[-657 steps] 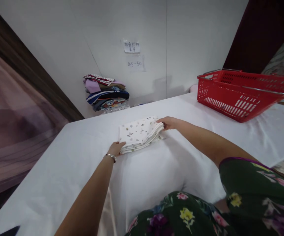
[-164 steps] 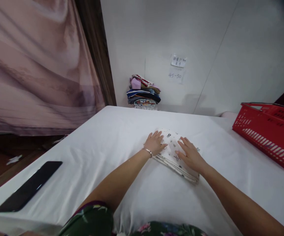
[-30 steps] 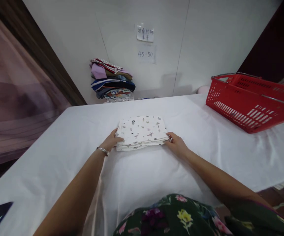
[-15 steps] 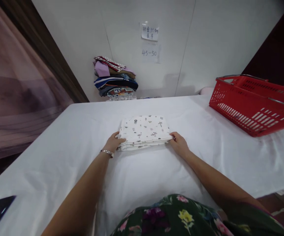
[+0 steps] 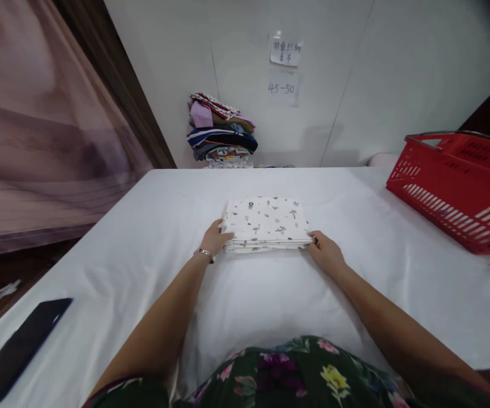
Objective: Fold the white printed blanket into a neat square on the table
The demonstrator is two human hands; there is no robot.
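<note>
A white cloth (image 5: pixel 265 218) with small printed palm trees and animals lies folded into a flat, layered rectangle on the white-covered table (image 5: pixel 143 226). My left hand (image 5: pixel 217 238), a bracelet at its wrist, grips the near left corner with the thumb on top and the fingers at the side, partly hidden. At the near right corner, my right hand (image 5: pixel 326 252) pinches the folded edge between thumb and fingers. The folded layers show along the near side, between both hands.
A red plastic basket (image 5: pixel 452 195) stands at the right. Several folded fabrics (image 5: pixel 223 133) are piled by the back wall. A dark phone-like slab (image 5: pixel 21 348) lies at the near left. Handwritten paper notes (image 5: pixel 285 52) hang on the wall, and a pinkish curtain (image 5: pixel 49 130) hangs at left.
The view has turned left, so everything appears shifted right and more of the dark slab shows. Both hands keep hold of the cloth's near corners.
</note>
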